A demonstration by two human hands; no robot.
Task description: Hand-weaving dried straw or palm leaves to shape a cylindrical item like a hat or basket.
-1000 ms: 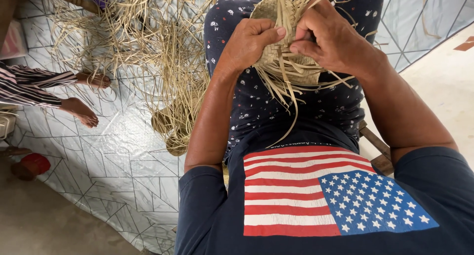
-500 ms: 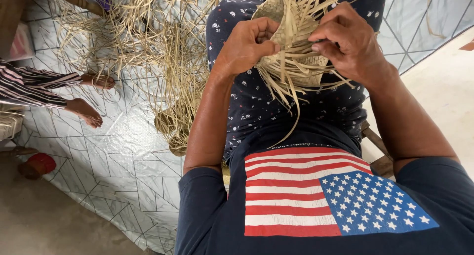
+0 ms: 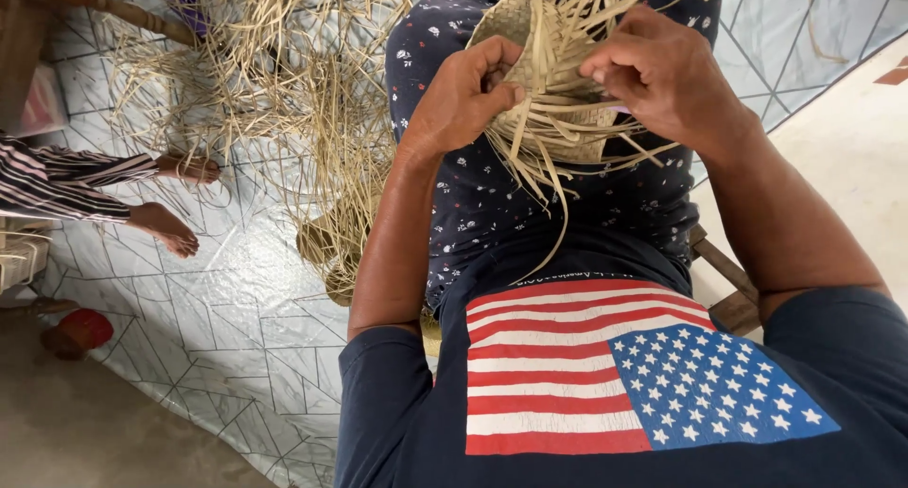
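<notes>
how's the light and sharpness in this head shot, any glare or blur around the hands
Head view: soft, even daylight, no hard shadows. Left hand, right hand and the woven straw piece between them look sharp, without motion blur. The plastic floor mat shows a mild sheen, not blown out. Wide-angle lens bends the edges; the concrete strip at right is brightest.

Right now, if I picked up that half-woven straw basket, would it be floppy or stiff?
Probably a bit of both. The half-woven basket keeps a rounded shape between the left hand and right hand, so its woven part looks fairly firm. Its loose strips droop downward, so they would likely flop. It looks light, being thin dry straw.
</notes>
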